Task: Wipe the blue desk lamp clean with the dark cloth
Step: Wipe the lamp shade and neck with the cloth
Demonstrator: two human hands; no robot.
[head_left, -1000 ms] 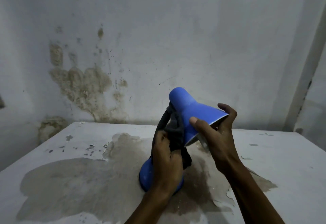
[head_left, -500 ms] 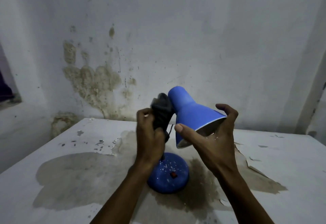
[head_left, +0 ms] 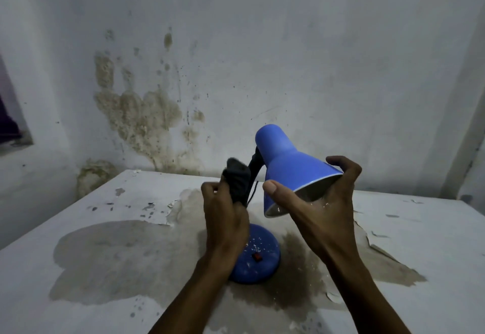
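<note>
your left hand (head_left: 225,218) has its fingers curled tight around the dark cloth (head_left: 237,181), bunched against the lamp's black neck (head_left: 254,167) just above your knuckles. your right hand (head_left: 319,210) grips the rim of the blue lamp (head_left: 286,160) shade, thumb on the near edge, fingers over the far edge; its base (head_left: 256,260) sits on the table (head_left: 420,241) below your left fingers.

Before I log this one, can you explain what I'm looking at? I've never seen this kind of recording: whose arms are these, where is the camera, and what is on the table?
There is no machine here. The camera is worn on a person's head and looks forward and down, so the two bare arms are that person's own. The left hand grips a dark cloth bunched around the lamp's black neck. The right hand holds the rim of the blue lamp shade, thumb on one side and fingers on the other. The lamp's round blue base, flecked with white bits, stands on a stained, peeling white table against a blotched wall.
</note>
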